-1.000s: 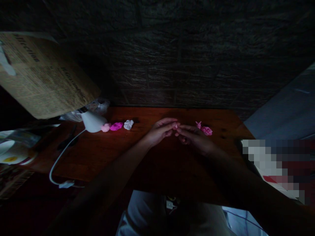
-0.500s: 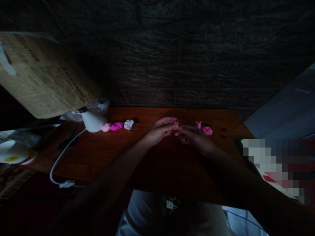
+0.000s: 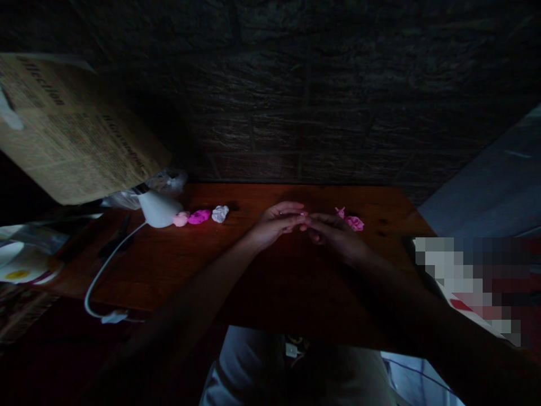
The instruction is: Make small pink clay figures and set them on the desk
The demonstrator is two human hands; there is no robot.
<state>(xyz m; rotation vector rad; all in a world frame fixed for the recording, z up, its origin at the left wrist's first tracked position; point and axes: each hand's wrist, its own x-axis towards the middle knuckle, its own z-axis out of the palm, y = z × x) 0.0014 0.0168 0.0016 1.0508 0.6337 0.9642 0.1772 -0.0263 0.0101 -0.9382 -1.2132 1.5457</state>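
Note:
Over the wooden table, my left hand pinches a small pink piece of modelling clay between thumb and fingers. The fingertips of my right hand meet it from the other side, closed on the same piece. Most of the piece is hidden by the fingers. Just beyond my right hand lie a pink flower-like clay shape and a smaller pronged pink piece. Further left, a pale pink lump, a bright magenta lump and a white lump sit in a row.
A lamp with a white base and a newsprint-patterned shade stands at the left, its white cord hanging over the table. A dark brick-patterned wall closes the back. White containers sit far left.
My fingertips shift slightly around the small pink piece: it showed more half a second ago, and my right fingertips now press closer to my left. The lumps stay put.

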